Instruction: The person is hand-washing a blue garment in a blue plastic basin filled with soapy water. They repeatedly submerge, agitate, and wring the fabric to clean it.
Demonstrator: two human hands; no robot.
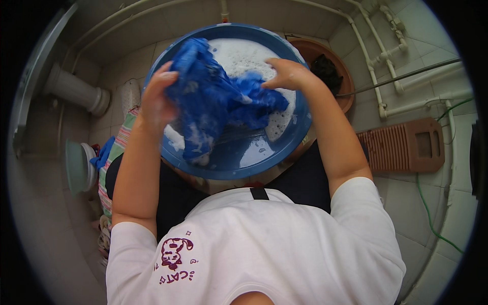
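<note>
A large blue plastic basin (276, 158) stands before me, with white suds (244, 57) across its far side. Wet blue cloth (206, 103), streaked with foam, is bunched in the left and middle of it. My left hand (160, 95) is at the cloth's left edge, its fingertips against the fabric; motion blurs the palm. Over the right side of the suds is my right hand (289, 74), thumb and fingers spread, close to the cloth's right end. Nothing shows between those fingers. Part of the basin's inner bottom is visible at the near side.
Behind the basin on the right, a brown basin (347, 76) holds dark cloth (326, 70). A brown washboard (404, 146) lies to my right, near a green hose (429, 221). Pale green and white basins (78, 166) stand at left, beside striped fabric (126, 133). Pipes (366, 57) line the walls.
</note>
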